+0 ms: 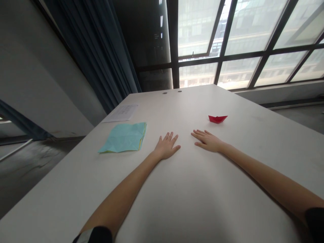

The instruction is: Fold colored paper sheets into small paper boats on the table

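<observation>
My left hand (pixel 166 146) lies flat on the white table (pixel 187 189), palm down with its fingers spread and nothing in it. To its left is a stack of light blue paper sheets (pixel 124 137), with yellow showing at the edges. My right hand (pixel 206 140) also rests palm down on the tabletop, fingers stretched out and holding nothing. Just beyond it sits a small red folded paper boat (pixel 218 119), apart from the fingers. A gap of bare tabletop separates the two hands.
A white printed sheet (pixel 120 112) lies at the table's left edge, behind the blue paper. Two small dark round spots (pixel 165 93) mark the far edge. A dark blue curtain (pixel 101 50) hangs behind on the left, and framed windows (pixel 240 33) stand beyond the table.
</observation>
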Motion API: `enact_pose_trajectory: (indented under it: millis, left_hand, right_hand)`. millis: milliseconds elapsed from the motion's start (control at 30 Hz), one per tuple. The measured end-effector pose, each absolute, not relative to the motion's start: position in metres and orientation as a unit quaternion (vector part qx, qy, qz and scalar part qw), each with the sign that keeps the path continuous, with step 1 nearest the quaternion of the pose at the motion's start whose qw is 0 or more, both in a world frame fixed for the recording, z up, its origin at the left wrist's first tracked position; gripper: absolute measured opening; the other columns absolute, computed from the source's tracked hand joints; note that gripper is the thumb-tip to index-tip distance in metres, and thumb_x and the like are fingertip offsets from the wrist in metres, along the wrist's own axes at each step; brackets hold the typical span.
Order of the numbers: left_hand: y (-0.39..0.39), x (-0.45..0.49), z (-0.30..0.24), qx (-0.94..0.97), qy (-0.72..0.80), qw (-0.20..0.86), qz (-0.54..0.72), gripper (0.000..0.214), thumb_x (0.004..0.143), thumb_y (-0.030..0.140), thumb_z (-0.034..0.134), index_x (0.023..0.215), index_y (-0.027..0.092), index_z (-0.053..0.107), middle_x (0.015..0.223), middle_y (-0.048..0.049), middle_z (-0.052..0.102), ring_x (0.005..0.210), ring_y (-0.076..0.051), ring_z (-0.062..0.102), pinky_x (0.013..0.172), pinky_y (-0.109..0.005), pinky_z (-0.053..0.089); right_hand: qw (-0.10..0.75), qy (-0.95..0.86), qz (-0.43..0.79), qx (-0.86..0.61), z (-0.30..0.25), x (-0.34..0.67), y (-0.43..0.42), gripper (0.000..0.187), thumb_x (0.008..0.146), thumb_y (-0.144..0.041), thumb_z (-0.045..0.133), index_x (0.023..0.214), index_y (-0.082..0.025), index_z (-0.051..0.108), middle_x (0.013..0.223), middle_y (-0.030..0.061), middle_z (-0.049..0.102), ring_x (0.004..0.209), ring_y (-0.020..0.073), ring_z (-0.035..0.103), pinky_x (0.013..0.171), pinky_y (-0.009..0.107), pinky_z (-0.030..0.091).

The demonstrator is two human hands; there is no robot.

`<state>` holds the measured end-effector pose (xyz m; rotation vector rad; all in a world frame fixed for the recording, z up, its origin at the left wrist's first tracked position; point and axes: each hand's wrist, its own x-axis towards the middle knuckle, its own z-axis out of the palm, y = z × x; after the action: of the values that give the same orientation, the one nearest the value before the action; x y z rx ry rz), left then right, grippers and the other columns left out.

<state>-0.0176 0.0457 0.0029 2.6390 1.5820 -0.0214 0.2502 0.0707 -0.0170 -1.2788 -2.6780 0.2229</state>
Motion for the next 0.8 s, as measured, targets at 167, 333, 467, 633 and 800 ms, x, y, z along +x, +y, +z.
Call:
enact_pose_trajectory:
  millis: [167, 333, 467, 633, 800]
  left_hand:
    - [0.044, -0.019, 0.003, 0.853, 0.521, 0.024, 0.026, 0.06, 0.086, 0.056, 0.024, 0.136, 0.025, 0.027, 0.145, -0.0101, 0.023, 0.133, -0.026, 0.018, 0.102, -0.053, 0.021]
    - [0.041, -0.022, -0.001, 0.848, 0.525, 0.006, 0.066, 0.049, 0.087, 0.048, 0.03, 0.129, 0.024, 0.039, 0.14, -0.0086, 0.034, 0.129, -0.024, 0.028, 0.103, -0.046, 0.026]
    - [0.038, -0.024, -0.001, 0.854, 0.513, -0.021, 0.083, 0.045, 0.087, 0.045, 0.032, 0.125, 0.022, 0.044, 0.134, -0.0087, 0.043, 0.123, -0.022, 0.037, 0.101, -0.041, 0.031]
    - [0.048, -0.046, 0.024, 0.849, 0.512, -0.108, 0.067, 0.035, 0.083, 0.04, 0.043, 0.106, 0.019, 0.058, 0.134, -0.0109, 0.041, 0.124, -0.025, 0.034, 0.098, -0.039, 0.033]
    - [0.071, -0.11, 0.057, 0.725, 0.684, -0.079, 0.002, 0.048, 0.078, 0.05, 0.044, 0.114, 0.02, 0.053, 0.124, -0.0121, 0.051, 0.111, -0.029, 0.048, 0.088, -0.041, 0.04]
  right_hand:
    - [0.09, -0.895, 0.082, -0.429, -0.015, 0.249, 0.07, 0.063, 0.085, -0.058, 0.029, 0.139, -0.027, 0.024, 0.144, 0.0085, 0.025, 0.132, 0.0259, 0.022, 0.105, 0.051, 0.019]
    - [0.102, -0.894, 0.08, -0.429, -0.013, 0.248, 0.067, 0.06, 0.085, -0.056, 0.031, 0.138, -0.027, 0.029, 0.142, 0.0087, 0.029, 0.131, 0.026, 0.025, 0.105, 0.05, 0.02]
    - [0.111, -0.892, 0.068, -0.434, -0.013, 0.246, 0.066, 0.059, 0.085, -0.056, 0.031, 0.135, -0.025, 0.035, 0.141, 0.0095, 0.034, 0.129, 0.0255, 0.029, 0.104, 0.048, 0.023]
    - [0.117, -0.893, 0.055, -0.431, -0.014, 0.244, 0.065, 0.058, 0.085, -0.055, 0.031, 0.132, -0.022, 0.04, 0.138, 0.0107, 0.038, 0.127, 0.0257, 0.033, 0.103, 0.048, 0.026]
    - [0.125, -0.894, 0.047, -0.427, -0.014, 0.243, 0.065, 0.057, 0.086, -0.054, 0.031, 0.131, -0.022, 0.041, 0.137, 0.0103, 0.04, 0.126, 0.0258, 0.035, 0.102, 0.048, 0.028]
